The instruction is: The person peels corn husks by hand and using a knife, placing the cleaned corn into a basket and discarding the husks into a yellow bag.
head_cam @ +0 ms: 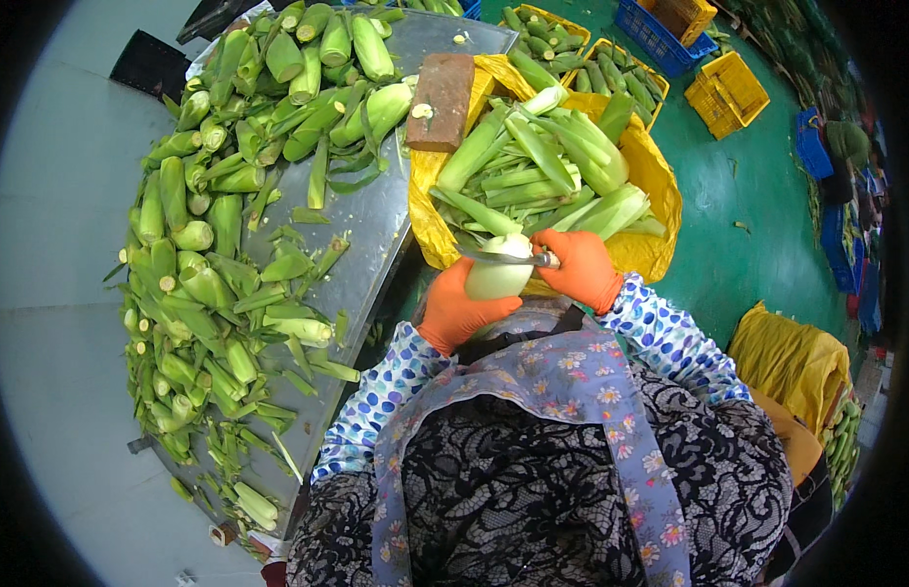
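Note:
My left hand, in an orange glove, holds a pale green ear of corn in its husk upright in front of my chest. In my right hand, also gloved in orange, is the handle of a knife; its blade lies across the upper part of the ear. Just beyond both hands, a yellow woven sack stands open, filled with green husk leaves. A reddish brick rests on the table corner, over the sack's edge. Many husked ears are heaped on the metal table to the left.
The metal table runs along my left side, with loose leaf scraps on it. Beyond the sack are yellow crates of corn, a blue crate and another yellow crate. A yellow sack lies at my right.

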The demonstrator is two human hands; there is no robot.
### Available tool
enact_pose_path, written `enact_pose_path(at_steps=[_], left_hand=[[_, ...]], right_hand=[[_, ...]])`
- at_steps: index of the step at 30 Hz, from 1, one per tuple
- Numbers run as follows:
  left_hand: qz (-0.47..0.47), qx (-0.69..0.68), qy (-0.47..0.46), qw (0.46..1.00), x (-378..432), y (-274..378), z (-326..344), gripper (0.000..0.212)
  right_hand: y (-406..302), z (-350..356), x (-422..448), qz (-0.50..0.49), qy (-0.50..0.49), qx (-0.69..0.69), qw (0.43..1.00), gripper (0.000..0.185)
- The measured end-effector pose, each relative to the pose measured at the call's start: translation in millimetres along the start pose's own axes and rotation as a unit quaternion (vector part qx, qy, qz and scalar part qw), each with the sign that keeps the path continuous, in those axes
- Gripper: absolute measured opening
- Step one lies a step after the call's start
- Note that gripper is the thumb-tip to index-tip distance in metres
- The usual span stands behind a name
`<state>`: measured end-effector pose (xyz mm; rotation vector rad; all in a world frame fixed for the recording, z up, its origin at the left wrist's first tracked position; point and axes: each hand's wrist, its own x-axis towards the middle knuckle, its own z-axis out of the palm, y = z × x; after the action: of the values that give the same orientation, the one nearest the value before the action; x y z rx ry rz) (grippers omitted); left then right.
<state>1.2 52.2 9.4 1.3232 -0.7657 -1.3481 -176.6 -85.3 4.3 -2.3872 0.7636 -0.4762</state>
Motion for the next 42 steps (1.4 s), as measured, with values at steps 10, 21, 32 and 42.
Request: enact_pose_path(at_steps=[10,21,32,42], left_hand=[[0.031,0.047,0.044,0.997,-20,15,-5,0.064],[0.103,0.078,0.156,0.979,-58,25,-40,0.072],[0.047,-0.461,0.548,0.696,-286,-220,-86,0.046],[0.029,-0.591,0.723,0.356,-412,-322,-41,0.034]], right_hand=[[17,16,15,-0.029,-0.002,0.007,1.000,0.008],[45,-13,42,0.080,0.004,0.053,0.995,0.021],[-65,168,133,-0.071,-0.178,0.093,0.977,0.049],[-89,221,317,-0.249,0.037,-0.100,0.963,0.047]])
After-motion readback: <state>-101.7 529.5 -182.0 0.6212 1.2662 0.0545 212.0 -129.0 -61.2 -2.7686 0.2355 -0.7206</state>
